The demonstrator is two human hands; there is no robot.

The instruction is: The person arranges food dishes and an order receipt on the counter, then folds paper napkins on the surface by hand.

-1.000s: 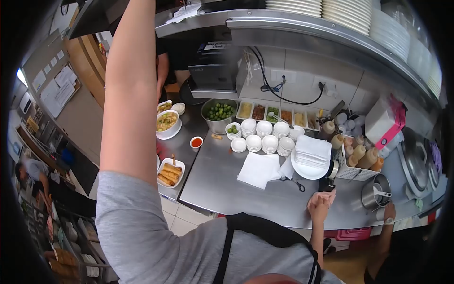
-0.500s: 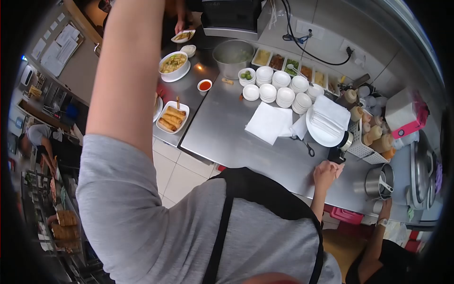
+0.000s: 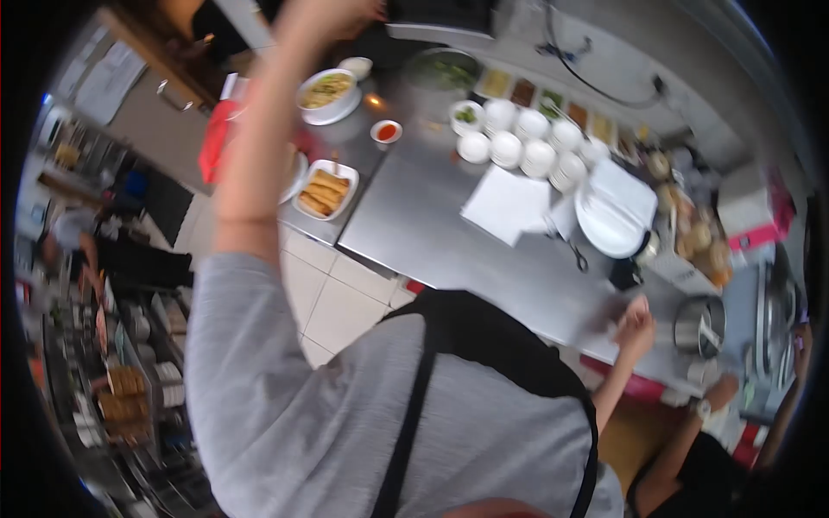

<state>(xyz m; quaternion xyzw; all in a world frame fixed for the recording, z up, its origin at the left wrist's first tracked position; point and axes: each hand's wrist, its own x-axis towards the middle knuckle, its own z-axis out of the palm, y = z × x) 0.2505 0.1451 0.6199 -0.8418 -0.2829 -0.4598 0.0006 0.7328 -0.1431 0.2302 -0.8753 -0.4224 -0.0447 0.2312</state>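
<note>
My left arm stretches up past the far-left dishes, and my left hand [image 3: 332, 15] is cut off by the top edge, its fingers mostly out of sight. Below it are a white bowl of soup-like food [image 3: 328, 89] and a square dish of fried rolls [image 3: 326, 192]. My right hand [image 3: 635, 330] is curled closed and somewhat blurred over the counter's front edge. What it holds, if anything, is hidden. Near it lie a black object [image 3: 625, 274], scissors [image 3: 579, 256] and a white plate with folded napkins [image 3: 604, 226].
Stacked small white bowls [image 3: 506, 148] stand before a row of topping containers [image 3: 553, 102]. Behind are a large pot [image 3: 442, 71] and a sauce cup [image 3: 386, 131]. Bottles in a basket [image 3: 691, 233] and a small pot [image 3: 698, 326] stand right. Another person's hand [image 3: 721, 393] is close by.
My right hand has drawn back from the black object toward the front edge. My left forearm has shifted, and its hand now shows at the top. Something red has appeared at left.
</note>
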